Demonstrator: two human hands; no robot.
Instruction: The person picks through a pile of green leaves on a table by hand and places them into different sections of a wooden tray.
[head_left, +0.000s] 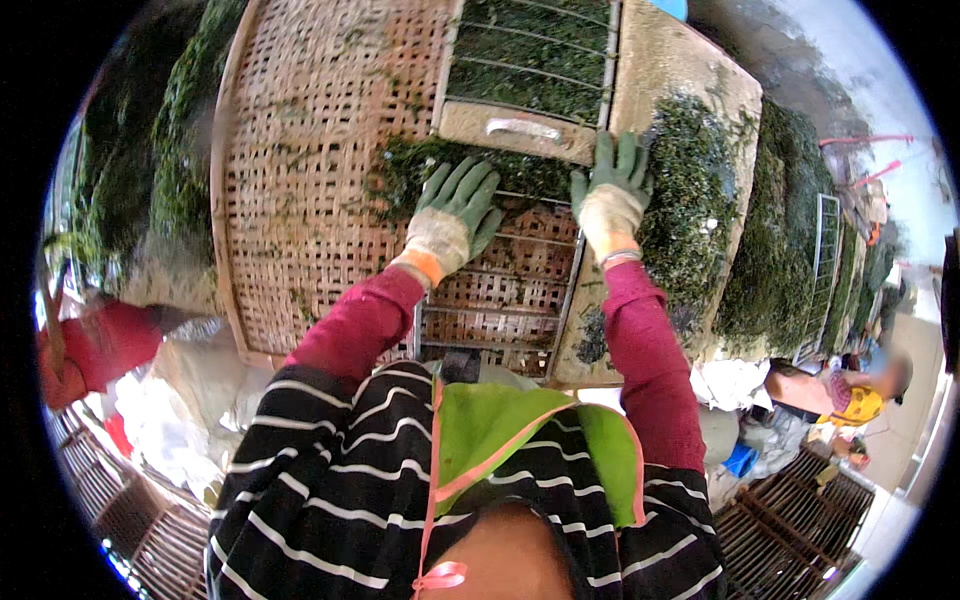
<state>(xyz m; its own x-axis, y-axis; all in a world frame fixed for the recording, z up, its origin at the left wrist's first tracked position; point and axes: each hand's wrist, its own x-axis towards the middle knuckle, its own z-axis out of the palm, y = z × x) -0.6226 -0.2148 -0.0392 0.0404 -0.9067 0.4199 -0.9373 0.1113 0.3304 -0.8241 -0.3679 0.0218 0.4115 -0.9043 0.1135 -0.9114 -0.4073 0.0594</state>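
Observation:
My left hand (455,212), in a white and green coated glove, lies flat with its fingers stretched over the near edge of a band of chopped dark green leaves (540,178). My right hand (613,190), gloved alike, rests with fingers spread by the right rail of a long metal frame (570,300) with cross bars. Just beyond both hands, a flat wooden board with a pale handle (522,128) lies across the frame. More dark green leaves (530,55) fill the frame's far part. Whether either palm presses on the frame is hidden.
Beneath the frame is a woven bamboo tray (320,180) with a raised rim. A wooden board (685,55) on the right bears a heap of green leaves (685,190). Another person (850,395) is at the far right, and a red-clothed person (100,340) at the left.

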